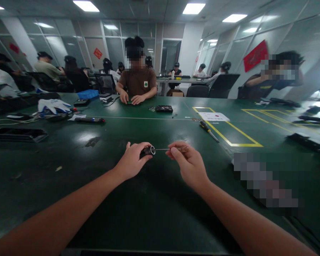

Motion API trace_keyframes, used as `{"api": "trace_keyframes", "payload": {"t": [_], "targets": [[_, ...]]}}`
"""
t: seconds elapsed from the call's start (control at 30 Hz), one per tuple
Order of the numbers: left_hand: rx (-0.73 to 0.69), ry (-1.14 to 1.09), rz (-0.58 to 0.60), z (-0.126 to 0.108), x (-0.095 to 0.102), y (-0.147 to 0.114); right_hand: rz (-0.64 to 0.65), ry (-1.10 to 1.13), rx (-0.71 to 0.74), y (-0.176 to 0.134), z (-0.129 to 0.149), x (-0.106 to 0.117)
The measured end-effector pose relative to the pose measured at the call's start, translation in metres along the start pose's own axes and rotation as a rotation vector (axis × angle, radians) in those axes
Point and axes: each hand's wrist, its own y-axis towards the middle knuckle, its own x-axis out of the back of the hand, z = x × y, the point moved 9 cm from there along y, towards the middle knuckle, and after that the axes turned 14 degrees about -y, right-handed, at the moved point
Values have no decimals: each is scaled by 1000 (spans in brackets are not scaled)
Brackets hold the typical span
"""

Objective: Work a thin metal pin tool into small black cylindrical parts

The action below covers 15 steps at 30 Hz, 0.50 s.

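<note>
Over the middle of the green table, my left hand [134,160] is closed around a small black cylindrical part [148,150] with a silver ring at its end, which faces right. My right hand [189,161] grips a screwdriver [162,149] by its clear handle, mostly covered by my fingers. The thin metal shaft points left, and its tip reaches the ringed end of the cylinder. Whether the tip sits inside or only touches the end, I cannot tell.
A yellow-and-black screwdriver [209,131] lies at the right near a paper sheet [213,116] and yellow tape outlines [246,145]. White gloves [53,106], a blue basket [88,94] and a pen-like tool [90,120] are at the left. Across the table sits a person in brown [137,81].
</note>
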Motion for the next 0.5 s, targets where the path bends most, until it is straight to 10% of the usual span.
{"api": "trace_keyframes", "payload": {"t": [0.5], "targets": [[88,11,72,9,-7,-1,67,-326,143,-3,10,-9]]}}
